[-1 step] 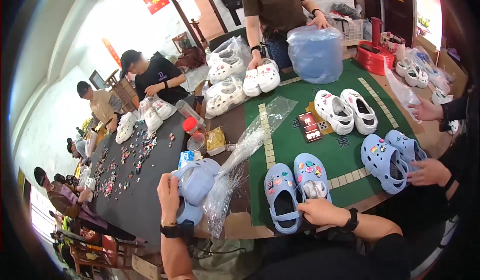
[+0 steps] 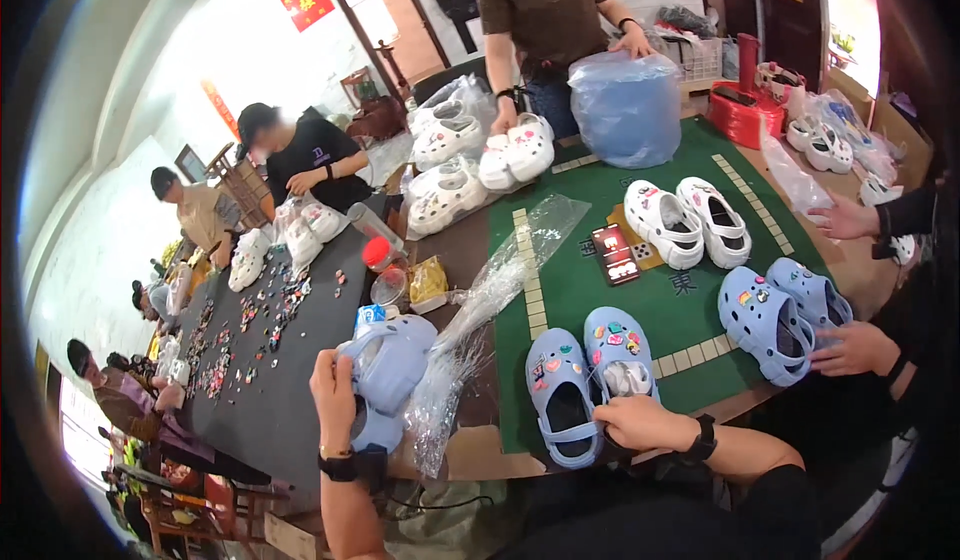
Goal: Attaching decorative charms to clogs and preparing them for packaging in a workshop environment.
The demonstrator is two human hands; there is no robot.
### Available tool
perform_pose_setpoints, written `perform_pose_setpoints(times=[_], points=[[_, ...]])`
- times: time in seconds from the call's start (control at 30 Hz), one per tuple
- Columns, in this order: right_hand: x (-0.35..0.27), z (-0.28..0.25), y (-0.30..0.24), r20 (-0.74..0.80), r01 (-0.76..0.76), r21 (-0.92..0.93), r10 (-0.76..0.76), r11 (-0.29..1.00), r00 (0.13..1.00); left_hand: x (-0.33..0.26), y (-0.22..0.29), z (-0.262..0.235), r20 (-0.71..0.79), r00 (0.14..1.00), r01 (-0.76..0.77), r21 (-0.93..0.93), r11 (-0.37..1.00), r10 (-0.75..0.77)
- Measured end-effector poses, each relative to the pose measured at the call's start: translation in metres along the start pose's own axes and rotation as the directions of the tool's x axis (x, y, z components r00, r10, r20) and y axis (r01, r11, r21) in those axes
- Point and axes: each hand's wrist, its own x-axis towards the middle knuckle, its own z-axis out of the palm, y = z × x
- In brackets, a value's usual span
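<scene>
gripping pale blue clogs (image 2: 395,365), the left hand (image 2: 332,385) is closed round their near side, just left of some clear plastic bags (image 2: 485,310). the right hand (image 2: 645,425) is curled narrow over the heel end of a charmed blue clog (image 2: 618,338); its fingertips are hidden, so i cannot tell whether they pinch the strap, the white stuffing (image 2: 627,378) inside, or both. that clog lies side by side with its mate (image 2: 560,365) at the near edge of the green mat (image 2: 690,320), toes pointing away from the person

what could go wrong: a pull on the stuffing might tear it or draw it out of the opening, and a tug on the strap might drag the clog off the edge it sits so close to. a charm could pop loose if the two shoes rub together, since the decorations stand proud of the uppers. on the left, the clogs seem held from one side only, so the lower one could swing free and drop if the fingers slacken. the thin bags, lying right against them, could snag and be swept along. a co-worker's hand (image 2: 855,350) touches another blue pair (image 2: 770,320) to the right; as the colour looks the same, shoes could get swapped between pairs, or the two arms could bump
</scene>
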Motion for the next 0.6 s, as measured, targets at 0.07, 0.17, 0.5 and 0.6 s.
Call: perform_pose_setpoints(times=[0.07, 0.17, 0.5, 0.6], points=[[0.001, -0.006, 0.001, -0.039, 0.007, 0.039, -0.005, 0.999, 0.999, -0.002, 0.026, -0.004, -0.055, 0.996, 0.063, -0.048, 0.997, -0.065], [0.0, -0.035, -0.006, -0.067, 0.023, 0.078, -0.018, 0.997, 0.998, -0.006, 0.039, 0.0, -0.083, 0.996, -0.025, -0.133, 0.991, 0.014], [-0.05, -0.158, 0.021, -0.539, -0.048, -0.019, 0.03, 0.999, 0.842, -0.016, 0.101, 0.096, 0.047, 0.993, -0.088, -0.328, 0.941, 0.109], [-0.074, -0.2, 0.024, -0.662, -0.145, -0.111, 0.036, 0.983, 0.749, -0.03, 0.11, 0.129, 0.023, 0.99, -0.123, -0.322, 0.939, 0.137]])
